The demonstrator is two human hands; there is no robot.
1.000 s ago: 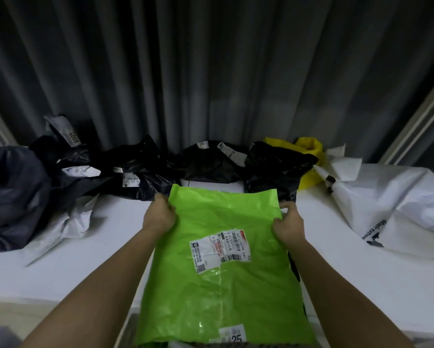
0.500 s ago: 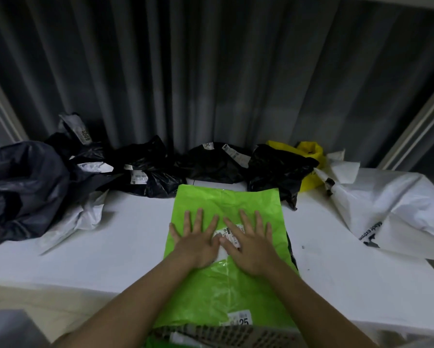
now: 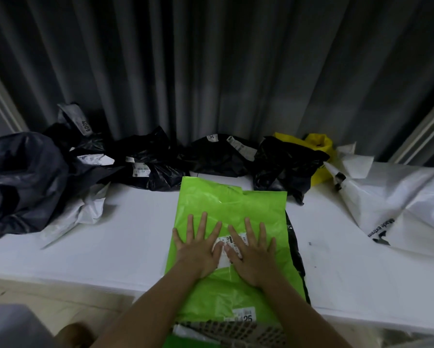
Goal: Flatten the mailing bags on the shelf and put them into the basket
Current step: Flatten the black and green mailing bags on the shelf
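**Both palms flat on the green mailing bag**

The landmark is the bright green plastic mailing bag [image 3: 232, 209], which lies flat on the white shelf [image 3: 110, 247] with its near end hanging over the shelf's front edge. Behind it, along a grey pleated curtain [image 3: 211, 71], sits a row of crumpled black plastic mailing bags [image 3: 211, 156], several with white labels. To the far left of the green bag bulges a large dark grey plastic bag [image 3: 20, 177], with a crumpled white one [image 3: 82, 209] just beside it. Behind and to the right shows a yellow plastic bag [image 3: 319, 146], partly hidden by a black one, and further right lies a large white plastic mailing bag with dark print [image 3: 399, 204]. A black strip peeks out from under the green bag's right edge. Just below its near end is the perforated rim of a grey basket [image 3: 236, 332].

The left hand [image 3: 198, 247] and right hand [image 3: 251, 249] press side by side on the green bag, fingers straight and spread, thumbs meeting over its white shipping label [image 3: 229, 243]. Neither grasps anything.
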